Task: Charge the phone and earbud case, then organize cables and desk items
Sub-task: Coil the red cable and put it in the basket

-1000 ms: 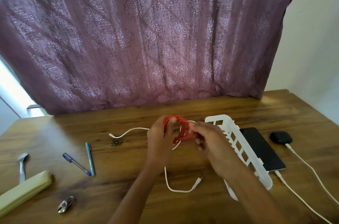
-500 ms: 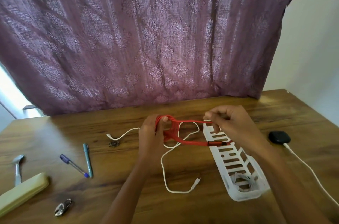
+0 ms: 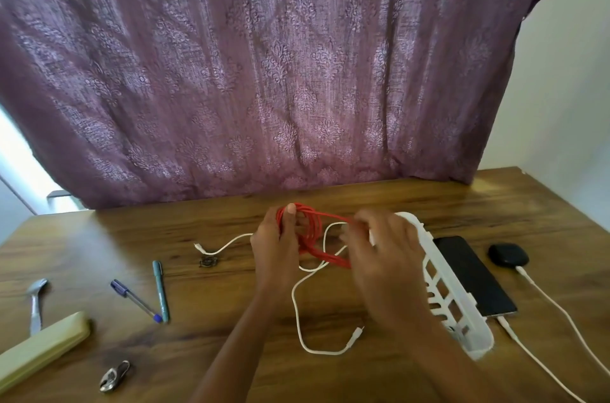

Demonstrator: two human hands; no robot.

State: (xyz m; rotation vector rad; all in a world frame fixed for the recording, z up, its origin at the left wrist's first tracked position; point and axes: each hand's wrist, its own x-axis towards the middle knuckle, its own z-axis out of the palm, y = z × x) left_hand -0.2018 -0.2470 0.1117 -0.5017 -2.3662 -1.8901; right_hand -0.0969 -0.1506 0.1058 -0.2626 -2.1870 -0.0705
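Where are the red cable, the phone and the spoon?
red cable (image 3: pixel 310 234), head view, on the coiled loops.
phone (image 3: pixel 472 274), head view, middle of its dark screen.
spoon (image 3: pixel 35 303), head view, on its handle.

A single head-worn camera looked forward and down, close over the worktop (image 3: pixel 330 310), facing a curtain (image 3: pixel 264 72).

Wood, cloth, plastic and a little metal

The counter (image 3: pixel 330 376) is brown wood with visible grain and a soft sheen. Behind it the curtain (image 3: pixel 264 72) is purple woven cloth, matt, with a paler damask pattern. The slotted tray (image 3: pixel 462 300) is smooth white plastic; the phone (image 3: pixel 472 274) shows a glossy black face, the earbud case (image 3: pixel 508 255) matt black. The red cable (image 3: pixel 312 237) looks smooth-coated. The spoon (image 3: pixel 35 300) is shiny metal.
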